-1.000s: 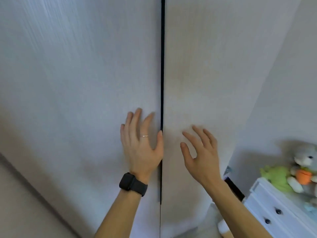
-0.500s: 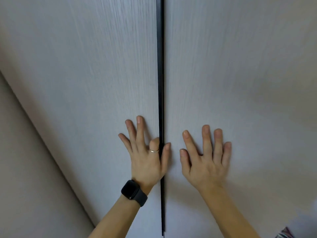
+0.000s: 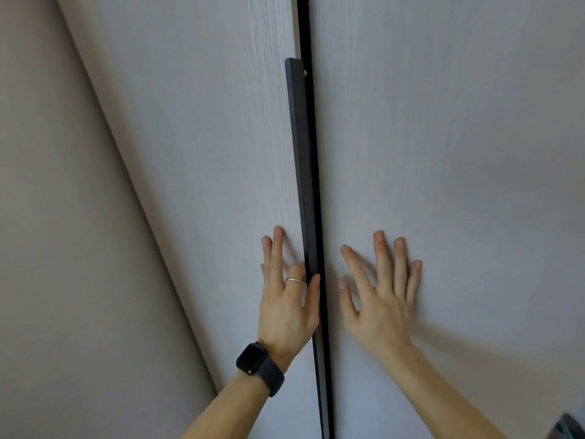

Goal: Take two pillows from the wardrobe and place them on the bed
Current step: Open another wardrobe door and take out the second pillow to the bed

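While wardrobe (image 3: 443, 122) hides contents, left hand (image 3: 286, 307) pinching handle (image 3: 302, 153)

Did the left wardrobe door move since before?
Yes. The left door has swung slightly outward: its dark edge strip now stands out from the right door, pinched by the left hand.

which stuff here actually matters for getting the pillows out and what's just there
For the job: left wardrobe door; its dark handle strip, pinched by the left hand; right wardrobe door, right hand flat on it.
Just there: wall; black watch; ring; coloured thing in the bottom right corner.
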The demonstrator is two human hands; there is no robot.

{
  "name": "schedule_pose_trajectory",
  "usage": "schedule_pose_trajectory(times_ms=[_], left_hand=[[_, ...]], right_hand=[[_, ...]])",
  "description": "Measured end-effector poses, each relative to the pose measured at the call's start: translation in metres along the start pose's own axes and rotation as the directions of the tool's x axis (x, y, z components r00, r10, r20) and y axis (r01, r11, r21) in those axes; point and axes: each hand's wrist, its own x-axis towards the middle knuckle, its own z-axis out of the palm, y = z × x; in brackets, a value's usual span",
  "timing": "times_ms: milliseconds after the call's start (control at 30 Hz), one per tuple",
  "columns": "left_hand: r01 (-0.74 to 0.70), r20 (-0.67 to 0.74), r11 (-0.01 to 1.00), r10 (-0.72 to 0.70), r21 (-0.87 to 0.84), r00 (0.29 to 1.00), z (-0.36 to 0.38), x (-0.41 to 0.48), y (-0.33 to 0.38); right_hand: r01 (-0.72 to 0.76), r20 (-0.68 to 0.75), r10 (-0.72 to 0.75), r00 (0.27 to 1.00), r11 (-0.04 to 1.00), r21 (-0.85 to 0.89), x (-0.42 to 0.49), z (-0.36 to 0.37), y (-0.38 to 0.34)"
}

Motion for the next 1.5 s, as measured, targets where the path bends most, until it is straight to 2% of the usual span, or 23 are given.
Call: schedule_pose_trajectory(times_ms=[100,200,367,467,533,667,767,833,933,1100,1233,1300,1367,1433,1500], left_hand=[[-0.063,-0.006,0.998,0.063,-0.001,0.998,-0.041,-0.023,0.0],[-0.037,-0.006,0.999,0.037,0.003,0.999,-0.081,-0.049,0.004],[0.075,-0.067,0.995,-0.071,0.066,0.995,-0.129,-0.081,0.006],[0.114,-0.127,0.989,-0.102,0.093,0.987,-0.151,-0.1,0.006],[0.215,-0.141,0.972,-0.201,0.095,0.97,-0.168,-0.112,0.009],[0.37,-0.209,0.895,-0.323,0.251,0.923,-0.211,-0.131,0.008],[0.478,-0.293,0.827,-0.397,0.297,0.87,-0.243,-0.136,0.014],[0.562,-0.335,0.792,-0.476,0.24,0.813,-0.259,-0.132,0.015],[0.677,-0.365,0.727,-0.603,0.115,0.709,-0.277,-0.123,0.003],[0.738,-0.422,0.667,-0.642,0.103,0.64,-0.295,-0.123,-0.02],[0.739,-0.401,0.667,-0.656,0.088,0.64,-0.3,-0.123,-0.022],[0.72,-0.4,0.684,-0.631,0.117,0.665,-0.293,-0.127,-0.018],[0.682,-0.463,0.705,-0.546,0.197,0.698,-0.28,-0.137,-0.013],[0.626,-0.552,0.711,-0.397,0.319,0.733,-0.263,-0.149,-0.009],[0.567,-0.562,0.71,-0.289,0.417,0.775,-0.242,-0.163,-0.008]], right_hand=[[-0.027,0.129,-0.022,0.991,0.93,0.366,-0.035,-0.008,-0.033],[-0.059,0.313,-0.167,0.935,0.798,0.6,-0.072,-0.016,-0.072],[-0.237,0.435,-0.26,0.862,0.553,0.799,-0.102,-0.014,-0.133],[-0.22,0.41,-0.351,0.841,0.472,0.854,-0.113,-0.01,-0.159],[-0.216,0.414,-0.387,0.824,0.461,0.861,-0.12,-0.016,-0.18],[-0.163,0.394,-0.425,0.815,0.483,0.86,-0.126,-0.027,-0.219],[-0.115,0.336,-0.494,0.802,0.424,0.898,-0.122,-0.029,-0.246],[-0.048,0.282,-0.523,0.804,0.415,0.908,-0.117,-0.026,-0.266],[-0.023,0.292,-0.553,0.781,0.441,0.897,-0.112,-0.022,-0.295],[-0.026,0.314,-0.527,0.79,0.482,0.876,-0.113,-0.02,-0.326],[-0.059,0.334,-0.5,0.799,0.487,0.871,-0.116,-0.023,-0.335],[-0.071,0.333,-0.502,0.798,0.471,0.879,-0.118,-0.023,-0.325],[-0.079,0.336,-0.501,0.798,0.465,0.882,-0.121,-0.022,-0.302],[-0.092,0.343,-0.477,0.809,0.474,0.876,-0.126,-0.018,-0.264],[-0.093,0.338,-0.429,0.838,0.497,0.863,-0.131,-0.016,-0.218]])
